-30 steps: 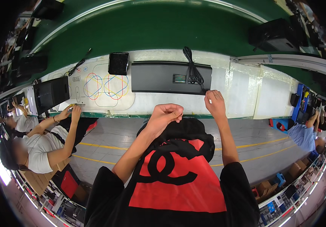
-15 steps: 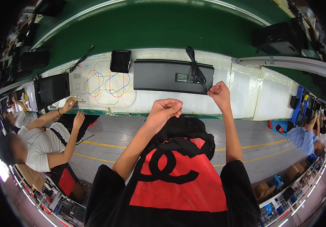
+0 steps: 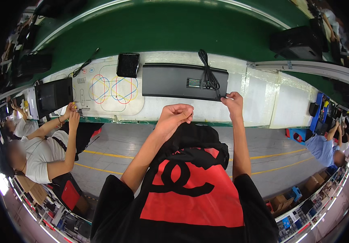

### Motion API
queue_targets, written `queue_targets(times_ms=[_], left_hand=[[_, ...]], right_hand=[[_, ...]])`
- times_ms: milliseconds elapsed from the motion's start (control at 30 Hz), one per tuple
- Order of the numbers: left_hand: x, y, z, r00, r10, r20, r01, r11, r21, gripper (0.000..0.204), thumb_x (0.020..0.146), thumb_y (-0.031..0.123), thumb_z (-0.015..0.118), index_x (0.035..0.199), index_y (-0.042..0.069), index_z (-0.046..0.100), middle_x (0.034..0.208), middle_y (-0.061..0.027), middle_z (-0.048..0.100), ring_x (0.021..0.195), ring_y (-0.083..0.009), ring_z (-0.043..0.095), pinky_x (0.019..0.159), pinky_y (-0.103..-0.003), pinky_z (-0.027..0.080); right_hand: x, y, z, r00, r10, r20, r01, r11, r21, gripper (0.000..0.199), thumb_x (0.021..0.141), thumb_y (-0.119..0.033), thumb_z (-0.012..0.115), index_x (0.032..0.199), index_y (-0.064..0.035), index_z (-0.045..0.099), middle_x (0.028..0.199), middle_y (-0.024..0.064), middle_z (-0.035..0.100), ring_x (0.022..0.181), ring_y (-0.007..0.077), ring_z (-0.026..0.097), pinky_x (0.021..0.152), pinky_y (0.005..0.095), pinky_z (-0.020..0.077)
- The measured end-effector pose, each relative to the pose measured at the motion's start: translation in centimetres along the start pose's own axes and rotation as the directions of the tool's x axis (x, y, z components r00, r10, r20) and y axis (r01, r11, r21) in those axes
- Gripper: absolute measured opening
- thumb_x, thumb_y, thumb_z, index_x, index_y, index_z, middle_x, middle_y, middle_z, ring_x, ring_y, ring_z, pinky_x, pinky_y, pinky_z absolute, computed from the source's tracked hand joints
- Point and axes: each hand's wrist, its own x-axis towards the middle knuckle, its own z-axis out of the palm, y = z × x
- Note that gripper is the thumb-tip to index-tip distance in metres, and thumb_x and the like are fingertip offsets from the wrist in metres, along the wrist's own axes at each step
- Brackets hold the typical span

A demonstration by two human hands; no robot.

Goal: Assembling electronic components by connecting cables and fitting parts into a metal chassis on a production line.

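Observation:
A long dark grey, flat-faced casing (image 3: 166, 82) lies across the white bench, a vent grille (image 3: 193, 83) in its face. A coiled black power cable (image 3: 209, 75) rests over its right part. At the casing's near right corner is my right hand (image 3: 234, 106), fingertips pinched together and touching or almost touching the edge. Whatever they hold is too small to see. My left hand (image 3: 175, 118) is raised in front of the casing, thumb and fingers pressed in a pinch. Anything inside that pinch is hidden.
Left of the casing are a small black box (image 3: 128, 65) and a mat with coloured loops (image 3: 109, 107). A black cable (image 3: 82, 68) and another dark casing (image 3: 56, 96) lie farther left, beside a co-worker in white (image 3: 40, 156). A metal rail (image 3: 304, 69) runs at the right.
My right hand has come down slightly and its fingertips now meet the casing's corner. My left hand keeps its pinch. The co-worker's two hands at the left have come together.

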Motion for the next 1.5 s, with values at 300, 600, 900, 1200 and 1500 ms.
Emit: queue_targets(times_ms=[300, 600, 900, 1200, 1500], left_hand=[[0.7, 0.8, 0.4, 0.999, 0.039, 0.02, -0.039, 0.999, -0.006, 0.016, 0.091, 0.011, 0.063, 0.095, -0.005, 0.064, 0.082, -0.0048, 0.061, 0.071, -0.0118, 0.055, 0.066, -0.024, 0.046], [0.3, 0.7, -0.3, 0.999, 0.046, -0.007, -0.046, 0.999, -0.027, 0.015, 0.091, 0.01, 0.062, 0.095, -0.005, 0.064, 0.082, -0.0051, 0.062, 0.071, -0.012, 0.056, 0.065, -0.025, 0.047], [0.1, 1.1, -0.7, 0.999, 0.051, -0.009, -0.052, 0.998, -0.021, 0.015, 0.091, 0.009, 0.062, 0.095, -0.005, 0.064, 0.082, -0.0053, 0.062, 0.071, -0.0119, 0.056, 0.066, -0.025, 0.047], [0.0, 1.1, -0.8, 0.998, 0.055, -0.009, -0.056, 0.998, -0.035, 0.015, 0.09, 0.009, 0.063, 0.096, -0.005, 0.064, 0.082, -0.0056, 0.063, 0.072, -0.0122, 0.057, 0.067, -0.025, 0.048], [0.1, 1.0, -0.6, 0.998, 0.064, -0.005, -0.065, 0.997, -0.047, 0.015, 0.091, 0.009, 0.062, 0.097, -0.004, 0.063, 0.082, -0.0055, 0.062, 0.072, -0.0122, 0.057, 0.066, -0.025, 0.047]], right_hand=[[-1.1, 0.0, 0.2, 0.998, -0.036, -0.045, 0.041, 0.992, 0.118, 0.022, 0.068, 0.001, 0.072, 0.084, 0.0013, 0.057, 0.09, 0.0119, 0.064, 0.083, 0.0184, 0.06, 0.075, 0.0311, 0.0481], [-3.6, -1.7, 0.4, 0.756, -0.645, 0.112, 0.584, 0.587, -0.561, 0.015, 0.075, 0.001, 0.065, 0.09, -0.0005, 0.063, 0.084, 0.0115, 0.058, 0.081, 0.0296, 0.058, 0.072, 0.0377, 0.0485], [-3.2, -1.1, 0.0, 0.618, -0.763, 0.188, 0.728, 0.466, -0.503, 0.01, 0.076, 0.004, 0.063, 0.085, -0.0004, 0.061, 0.083, 0.0111, 0.055, 0.081, 0.0302, 0.055, 0.073, 0.039, 0.0471], [-2.4, -1.2, -0.6, 0.539, -0.802, 0.258, 0.806, 0.401, -0.435, 0.012, 0.075, 0.006, 0.064, 0.086, 0.0005, 0.061, 0.084, 0.0114, 0.057, 0.08, 0.0298, 0.056, 0.07, 0.0369, 0.048], [0.5, -1.4, 0.5, 0.977, -0.206, 0.05, 0.212, 0.941, -0.265, 0.014, 0.068, 0.007, 0.062, 0.08, 0.0024, 0.06, 0.067, 0.0077, 0.057, 0.06, 0.016, 0.055, 0.058, 0.0281, 0.0469]])
